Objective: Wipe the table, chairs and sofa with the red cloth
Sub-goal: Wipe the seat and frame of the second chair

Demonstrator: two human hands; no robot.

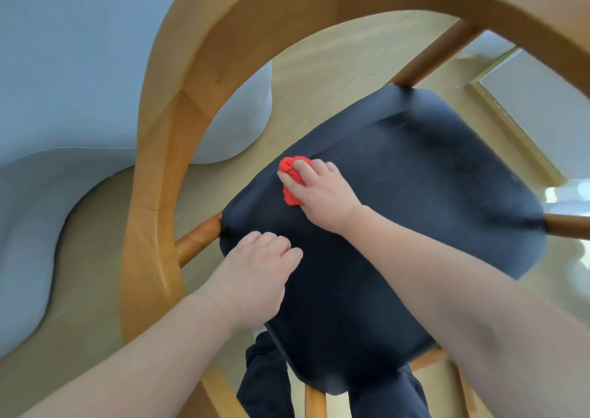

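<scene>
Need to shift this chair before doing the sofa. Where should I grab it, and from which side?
Judging from here, take the curved wooden backrest rail from above. It arches clear of the dark seat, open all round for fingers, while the right hand presses the red cloth on that seat and the left hand rests there.

You are looking down at the red cloth, which is lying bunched and crumpled on the chair seat, near its left edge. The chair is showing a dark navy padded seat, a curved light-wood backrest arching over it, and round wooden legs. The pale blue-grey sofa is sitting just left of the chair
</scene>
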